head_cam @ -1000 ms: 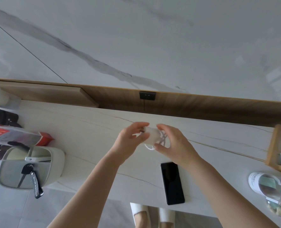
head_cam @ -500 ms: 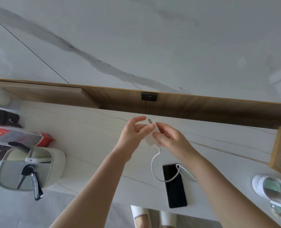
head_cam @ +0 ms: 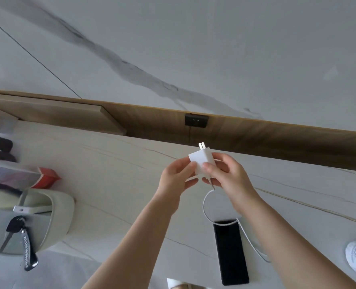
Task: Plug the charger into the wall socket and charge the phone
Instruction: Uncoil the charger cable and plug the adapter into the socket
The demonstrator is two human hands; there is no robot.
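Pale marble-look worktop (head_cam: 114, 163) with a wood back panel, and the dark square wall socket (head_cam: 196, 120) sits in that panel at the back edge. Both hands are pinching the white cube charger (head_cam: 199, 161): left hand (head_cam: 176, 180), right hand (head_cam: 229, 178), prongs aimed at the socket. Its white cable (head_cam: 206, 203) loops down past the black slab phone (head_cam: 230, 252) near the front edge. Plug-in step looks underway; next move is probably lining up the prongs and pushing straight in.
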